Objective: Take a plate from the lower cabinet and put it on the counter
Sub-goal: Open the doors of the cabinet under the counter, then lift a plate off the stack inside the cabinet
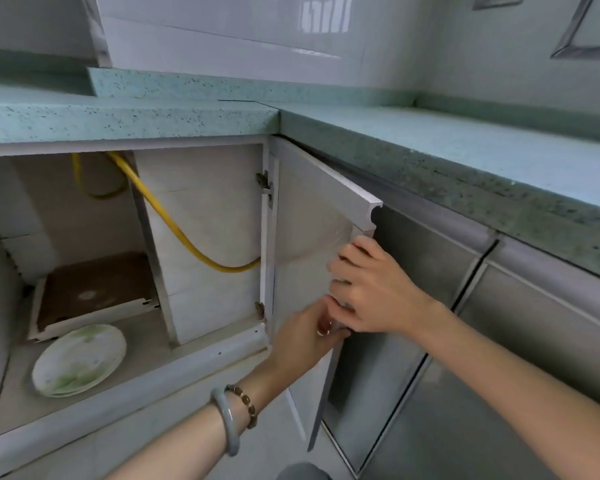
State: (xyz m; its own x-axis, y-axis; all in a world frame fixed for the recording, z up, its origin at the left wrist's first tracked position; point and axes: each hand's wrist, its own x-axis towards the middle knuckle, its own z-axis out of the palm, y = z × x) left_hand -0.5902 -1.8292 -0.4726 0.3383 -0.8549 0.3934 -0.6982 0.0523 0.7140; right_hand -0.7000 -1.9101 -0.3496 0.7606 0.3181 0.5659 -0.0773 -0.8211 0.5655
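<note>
**Both hands on the open cabinet door, plate inside on the floor of the cabinet**

The lower cabinet stands open under the speckled green counter. Its door is swung out to the right on two hinges. The right hand grips the free edge of the door, fingers wrapped around it from the outer side. The left hand holds the same edge just below, thumb and fingers pinched on it, touching the right hand. The left wrist carries a pale green bangle and a beaded bracelet.

The plate, white with green markings, lies flat on the cabinet floor near the front left, seemingly on top of another plate. Behind it a brown board in a white frame leans back. A yellow hose loops down through the cabinet to the door post.
</note>
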